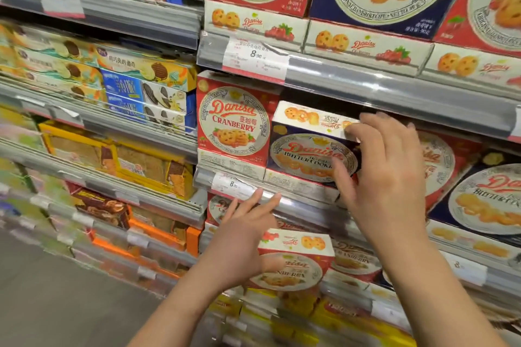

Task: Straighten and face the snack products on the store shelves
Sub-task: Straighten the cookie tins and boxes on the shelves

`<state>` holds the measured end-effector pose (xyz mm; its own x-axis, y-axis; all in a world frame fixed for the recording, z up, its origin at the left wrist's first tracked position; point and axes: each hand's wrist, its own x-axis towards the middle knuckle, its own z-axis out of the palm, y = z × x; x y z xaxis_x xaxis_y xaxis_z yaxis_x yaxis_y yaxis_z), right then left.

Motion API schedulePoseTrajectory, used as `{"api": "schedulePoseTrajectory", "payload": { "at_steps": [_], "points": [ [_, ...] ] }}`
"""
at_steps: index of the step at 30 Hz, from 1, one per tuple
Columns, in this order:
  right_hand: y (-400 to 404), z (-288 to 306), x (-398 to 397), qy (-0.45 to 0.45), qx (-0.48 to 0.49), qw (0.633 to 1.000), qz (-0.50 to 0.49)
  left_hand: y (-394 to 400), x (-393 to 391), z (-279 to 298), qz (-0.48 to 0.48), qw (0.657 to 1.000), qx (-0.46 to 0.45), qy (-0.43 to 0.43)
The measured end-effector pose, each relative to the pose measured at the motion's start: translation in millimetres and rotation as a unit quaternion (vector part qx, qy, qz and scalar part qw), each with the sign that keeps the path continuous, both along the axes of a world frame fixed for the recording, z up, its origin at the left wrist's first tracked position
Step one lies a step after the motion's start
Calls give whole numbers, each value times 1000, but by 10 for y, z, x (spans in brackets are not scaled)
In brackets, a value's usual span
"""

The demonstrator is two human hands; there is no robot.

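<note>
Right hand (386, 177) is reaching onto the middle shelf (394, 94), fingers curled loosely around the right end of a white box (307, 118) lying flat on top of the blue butter cookie box (298, 158); thumb is sitting on the blue box's face. Can't tell if it's actually gripping. Left hand (242, 236) is hovering open, fingers spread, holding nothing, in front of a cranberry box (298, 262) 1 shelf down. An upright red cranberry box (234, 124) is standing just left of the blue one, facing out.
</note>
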<state>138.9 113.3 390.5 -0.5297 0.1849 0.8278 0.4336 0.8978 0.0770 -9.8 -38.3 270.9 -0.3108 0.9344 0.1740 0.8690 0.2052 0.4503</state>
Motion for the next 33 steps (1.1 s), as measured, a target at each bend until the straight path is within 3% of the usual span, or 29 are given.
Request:
{"api": "schedulePoseTrajectory", "payload": {
  "at_steps": [4, 8, 12, 18, 24, 29, 30, 33],
  "points": [
    [-68, 35, 204, -16, 11, 993, 118, -68, 235, 150, 37, 998, 30, -42],
    [-151, -12, 417, -67, -46, 977, 196, -261, 560, 334, 55, 990, 125, -40],
    [-128, -68, 572, -38, -128, 953, 272, -435, 725, 472, 86, 976, 183, 80],
    [-107, -151, 706, -28, -203, 937, 283, -625, 846, 542, 104, 962, 211, 139],
    [-39, -219, 800, -11, -319, 907, 276, -566, 653, 657, 9, 969, 160, 187],
    [-107, -325, 673, 31, -402, 859, 316, -326, 365, 591, -91, 982, 110, 124],
    [-143, -360, 603, 41, -418, 850, 319, -282, 308, 562, -85, 987, 106, 87],
    [-262, -453, 351, 53, -480, 827, 289, -201, 99, 580, -22, 989, 62, -135]
  ]
}}
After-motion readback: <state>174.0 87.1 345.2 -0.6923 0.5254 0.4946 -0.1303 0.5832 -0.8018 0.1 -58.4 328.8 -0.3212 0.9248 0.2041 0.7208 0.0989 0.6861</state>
